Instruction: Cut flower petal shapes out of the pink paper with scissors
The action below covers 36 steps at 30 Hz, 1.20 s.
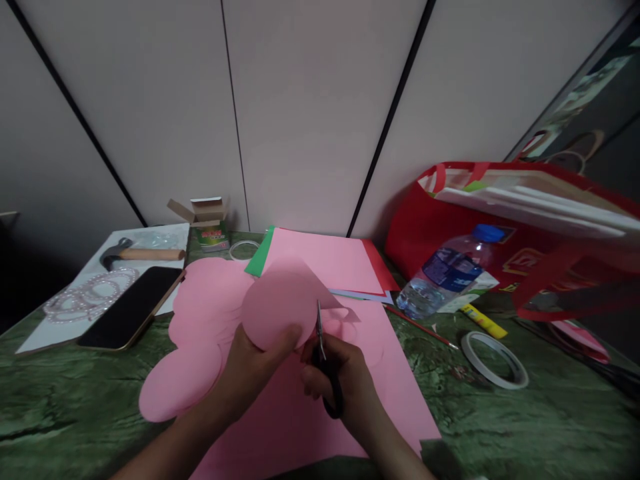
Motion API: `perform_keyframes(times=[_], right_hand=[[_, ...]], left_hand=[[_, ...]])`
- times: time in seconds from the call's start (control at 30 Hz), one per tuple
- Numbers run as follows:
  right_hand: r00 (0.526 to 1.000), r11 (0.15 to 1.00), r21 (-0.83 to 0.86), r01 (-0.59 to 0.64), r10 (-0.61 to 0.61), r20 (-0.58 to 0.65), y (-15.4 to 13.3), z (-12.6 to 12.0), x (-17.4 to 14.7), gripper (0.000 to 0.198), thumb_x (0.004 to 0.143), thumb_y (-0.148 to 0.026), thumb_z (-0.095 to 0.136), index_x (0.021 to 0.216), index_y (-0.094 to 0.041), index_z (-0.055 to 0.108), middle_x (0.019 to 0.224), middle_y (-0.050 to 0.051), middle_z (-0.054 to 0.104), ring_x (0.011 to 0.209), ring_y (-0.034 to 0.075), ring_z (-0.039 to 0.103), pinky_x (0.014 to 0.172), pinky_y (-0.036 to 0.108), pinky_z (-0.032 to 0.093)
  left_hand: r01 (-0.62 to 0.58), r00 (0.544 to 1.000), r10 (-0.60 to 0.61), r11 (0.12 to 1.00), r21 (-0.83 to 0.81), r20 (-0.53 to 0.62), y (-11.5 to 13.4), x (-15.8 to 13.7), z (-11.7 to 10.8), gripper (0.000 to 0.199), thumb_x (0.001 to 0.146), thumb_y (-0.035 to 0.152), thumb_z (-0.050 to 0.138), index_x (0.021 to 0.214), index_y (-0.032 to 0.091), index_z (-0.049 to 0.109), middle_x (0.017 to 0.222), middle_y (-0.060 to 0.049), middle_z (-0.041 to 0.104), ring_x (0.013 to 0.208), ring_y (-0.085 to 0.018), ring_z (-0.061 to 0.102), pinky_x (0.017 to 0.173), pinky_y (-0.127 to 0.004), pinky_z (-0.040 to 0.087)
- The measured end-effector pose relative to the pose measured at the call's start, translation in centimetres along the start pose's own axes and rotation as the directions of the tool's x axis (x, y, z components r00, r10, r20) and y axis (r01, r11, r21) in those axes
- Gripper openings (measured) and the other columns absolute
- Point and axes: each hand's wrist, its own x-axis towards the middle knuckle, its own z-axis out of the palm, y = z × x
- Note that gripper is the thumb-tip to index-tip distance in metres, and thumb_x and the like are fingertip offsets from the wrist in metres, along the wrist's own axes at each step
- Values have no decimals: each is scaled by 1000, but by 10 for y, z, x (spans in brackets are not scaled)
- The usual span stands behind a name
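Note:
My left hand [263, 363] pinches a round pink paper circle [283, 300] by its lower edge, thumb on top. In my right hand [345, 380] is a pair of black-handled scissors [330, 377], its blades pointing up beside the circle's right edge. Whether the blades touch the paper I cannot tell. Below both hands lies a large pink paper sheet [300, 427]. More pink paper circles [183, 383] overlap in a pile to the left of my left hand.
Behind the hands lies a stack of coloured paper [320, 260]. At left are a phone [133, 307], a hammer [145, 254], beads [90, 297] and a small open box [211, 230]. A water bottle [445, 273], tape roll [495, 360], yellow tube [484, 321] and red bag [415, 220] stand right.

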Motion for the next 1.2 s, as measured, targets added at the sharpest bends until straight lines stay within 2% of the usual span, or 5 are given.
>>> perform_keyframes(times=[0.27, 0.53, 0.7, 0.83, 1.2], right_hand=[[999, 998, -61, -28, 27, -19, -1, 1, 1, 15, 58, -22, 67, 60, -16, 53, 40, -7, 46, 37, 8, 43, 37, 19, 33], [999, 999, -30, -38, 38, -6, 3, 1, 1, 15, 58, -23, 67, 62, -16, 54, 43, -7, 48, 37, 8, 45, 36, 18, 32], [999, 998, -31, -47, 47, 9, 3, 3, 0, 17, 58, -22, 68, 63, -16, 53, 41, -7, 46, 37, 8, 44, 37, 19, 33], [998, 998, -23, -54, 55, 24, 3, 3, -1, 20, 58, -24, 70, 65, -16, 54, 43, -7, 47, 38, 9, 44, 39, 20, 33], [998, 997, -55, 62, -61, 32, -5, -4, 2, 26, 57, -26, 75, 65, -16, 52, 57, -5, 44, 52, 9, 36, 46, 20, 28]], left_hand=[[11, 999, -9, 998, 60, -38, -1, 1, -1, 17, 70, 32, 59, 62, 16, 62, 58, -2, 66, 57, -17, 62, 47, -23, 47], [-3, 999, 4, 1000, 14, -35, -7, 2, -3, 27, 73, 37, 57, 58, 15, 59, 55, -1, 61, 57, -16, 59, 49, -23, 46], [34, 999, -35, 999, -42, -33, -2, 1, 0, 24, 72, 38, 60, 77, 15, 64, 70, -3, 69, 69, -18, 63, 57, -24, 50], [63, 994, -66, 997, -42, -87, 5, -1, 2, 15, 69, 32, 62, 69, 17, 62, 65, -1, 68, 65, -18, 63, 54, -23, 50], [77, 997, -76, 996, 51, -28, 6, -2, 2, 19, 63, 29, 63, 75, 16, 59, 78, -6, 70, 75, -22, 64, 60, -27, 52]])
